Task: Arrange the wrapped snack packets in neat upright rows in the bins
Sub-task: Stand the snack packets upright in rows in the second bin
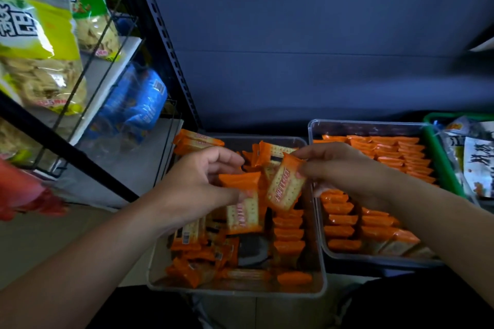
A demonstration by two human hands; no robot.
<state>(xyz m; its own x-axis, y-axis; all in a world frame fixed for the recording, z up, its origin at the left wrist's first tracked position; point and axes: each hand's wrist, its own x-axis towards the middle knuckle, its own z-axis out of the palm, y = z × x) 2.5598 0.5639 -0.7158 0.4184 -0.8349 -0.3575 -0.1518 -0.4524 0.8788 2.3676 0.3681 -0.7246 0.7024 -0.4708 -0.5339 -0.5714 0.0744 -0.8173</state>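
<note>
A dark shelf (395,272) with a dark blue back panel carries three containers side by side. On the left is a clear rectangular plastic bin (235,292) of jumbled orange wrapped snack packets (288,248). Close on its right is a second clear plastic bin (374,123) with packets in rows, and a green plastic tray (438,157) stands against that bin's right side. Past the black slotted upright on the left, a white shelf board (125,61) with black wire dividers bears yellow-green snack bags (40,35), and blue packets (139,104) lie on the board below.
</note>
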